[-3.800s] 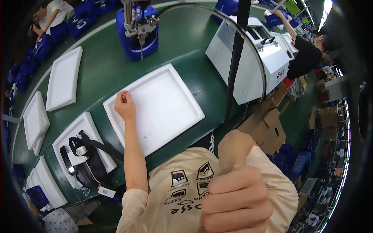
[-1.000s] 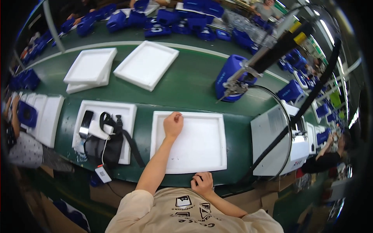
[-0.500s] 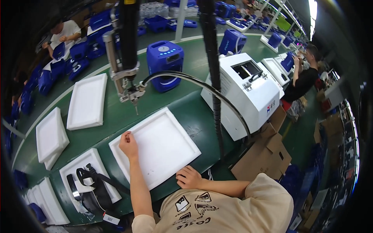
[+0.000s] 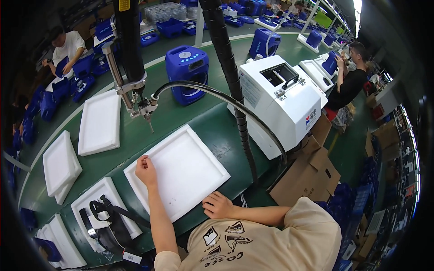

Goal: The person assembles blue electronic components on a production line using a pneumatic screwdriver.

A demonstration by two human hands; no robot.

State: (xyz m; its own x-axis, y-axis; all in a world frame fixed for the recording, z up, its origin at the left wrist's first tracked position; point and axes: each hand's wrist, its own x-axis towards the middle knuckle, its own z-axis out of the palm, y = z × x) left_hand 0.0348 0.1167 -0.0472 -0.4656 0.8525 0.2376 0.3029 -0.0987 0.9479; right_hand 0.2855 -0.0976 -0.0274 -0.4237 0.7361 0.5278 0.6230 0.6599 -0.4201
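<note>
A white foam tray (image 4: 187, 169) with a raised rim lies before me on a green work surface. My left hand (image 4: 145, 171) rests over its left rim, fingers curled closed; whatever they may hold is hidden. At the near right side, my right hand (image 4: 218, 205) lies against the tray's rim by the table edge, its fingers bent but slightly apart, with no object visible in it. Above the tray's far left part hangs a vertical screwdriver tool (image 4: 145, 108) with a thin bit, apart from both hands.
A black hose (image 4: 233, 90) runs down past the tray's right. A white machine (image 4: 280, 104) and cardboard (image 4: 307, 180) stand right. Beyond is a blue device (image 4: 186, 74); left are foam trays (image 4: 99, 122) and a black strap (image 4: 120, 207). Co-workers sit far left and right.
The view has shifted slightly, so the tool, tray and machine appear a little farther left. Both hands keep their places on the tray's edges.
</note>
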